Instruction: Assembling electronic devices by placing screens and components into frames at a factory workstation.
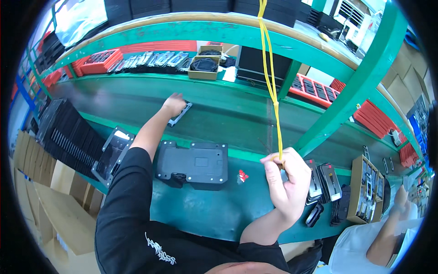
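Note:
My left hand (174, 105) reaches far out over the dark belt. Its fingers, slightly blurred, close on the upper edge of a flat grey-and-black frame (181, 115). Near my right side, my right hand (289, 182) is raised above the green bench and pinches a yellow cord (274, 102) that hangs from above. Something dark shows between those fingers, too hidden to name. Between my arms lies a stack of black moulded plates (200, 162). Beside it sits a little clear bag of red bits (242, 176).
A black tray (114, 153) and a tall stack of black trays (68, 132) stand left. Right are flat dark panels (328, 182) and a cardboard box of parts (366, 189). A green post (356, 82) slants at right; another person's arm (388, 233) is lower right.

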`<state>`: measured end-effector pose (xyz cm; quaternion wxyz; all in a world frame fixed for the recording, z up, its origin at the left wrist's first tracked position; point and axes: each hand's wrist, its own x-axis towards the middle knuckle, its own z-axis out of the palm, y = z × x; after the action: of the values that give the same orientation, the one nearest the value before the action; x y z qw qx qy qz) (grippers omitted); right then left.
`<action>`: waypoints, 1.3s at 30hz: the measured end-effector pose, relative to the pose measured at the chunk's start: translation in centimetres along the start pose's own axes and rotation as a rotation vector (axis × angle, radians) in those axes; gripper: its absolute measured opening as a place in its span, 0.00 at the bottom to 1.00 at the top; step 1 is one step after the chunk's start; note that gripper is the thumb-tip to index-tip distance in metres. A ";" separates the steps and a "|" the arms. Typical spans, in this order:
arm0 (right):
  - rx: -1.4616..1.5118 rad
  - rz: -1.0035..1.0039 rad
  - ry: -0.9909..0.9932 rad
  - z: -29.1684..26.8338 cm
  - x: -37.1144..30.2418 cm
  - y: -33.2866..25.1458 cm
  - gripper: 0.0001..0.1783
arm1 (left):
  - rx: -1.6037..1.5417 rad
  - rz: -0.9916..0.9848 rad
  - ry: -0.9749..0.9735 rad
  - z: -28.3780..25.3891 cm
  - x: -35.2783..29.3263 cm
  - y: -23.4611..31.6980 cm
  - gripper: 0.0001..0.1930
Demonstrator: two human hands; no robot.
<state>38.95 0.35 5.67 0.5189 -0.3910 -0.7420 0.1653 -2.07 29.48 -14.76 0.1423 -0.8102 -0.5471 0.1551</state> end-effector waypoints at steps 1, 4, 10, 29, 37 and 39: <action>0.024 -0.013 0.011 -0.2 0.0 0.1 0.04 | 0.003 0.010 0.006 -0.4 0.3 -0.1 0.07; 0.086 -0.031 0.019 -0.6 -0.1 0.5 0.04 | -0.033 0.000 0.147 -0.5 -0.2 -0.5 0.05; 0.032 0.012 0.014 -1.2 -0.3 2.0 0.04 | 0.137 0.125 0.528 -14.0 -2.9 -2.6 0.04; -0.025 -0.016 -0.025 0.0 -0.5 -0.4 0.07 | 0.159 1.022 0.551 -23.1 -18.2 10.6 0.16; -0.007 -0.009 0.008 0.1 -0.2 0.1 0.07 | -0.158 0.850 0.528 -21.9 -19.8 11.4 0.12; -0.007 -0.008 -0.019 0.3 0.0 0.0 0.07 | -0.238 0.759 0.405 -22.4 -20.4 11.2 0.13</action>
<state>38.68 0.40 5.48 0.5110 -0.3885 -0.7490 0.1643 9.23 5.05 3.12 0.0856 -0.9784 -0.1859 -0.0294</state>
